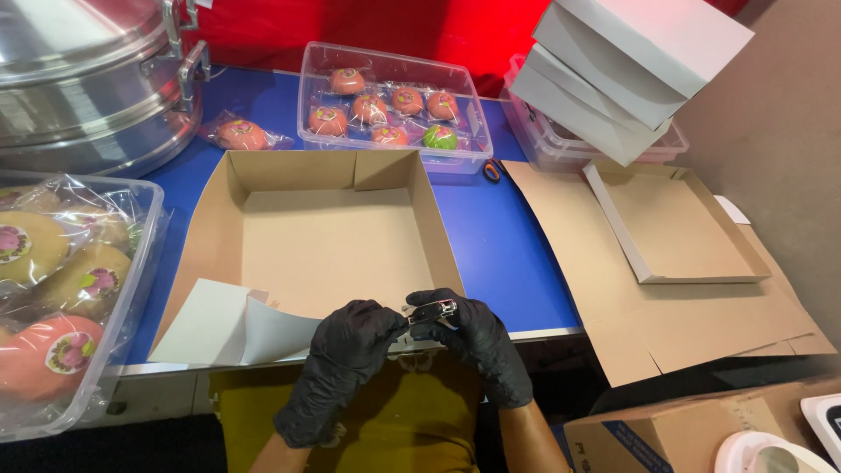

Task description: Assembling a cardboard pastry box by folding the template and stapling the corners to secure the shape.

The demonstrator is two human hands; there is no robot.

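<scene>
Matt brown cardboard box (328, 236), glossy black rubbery gloves on the left hand (346, 350) and right hand (477, 337), shiny metal stapler (432, 312), smooth blue desk (499, 245).

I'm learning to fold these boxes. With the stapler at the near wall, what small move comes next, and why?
Probably squeeze the stapler: the right hand holds it at the cardboard box's near edge, the left hand pinches the wall beside it, and the left corner flap looks loose.
</scene>
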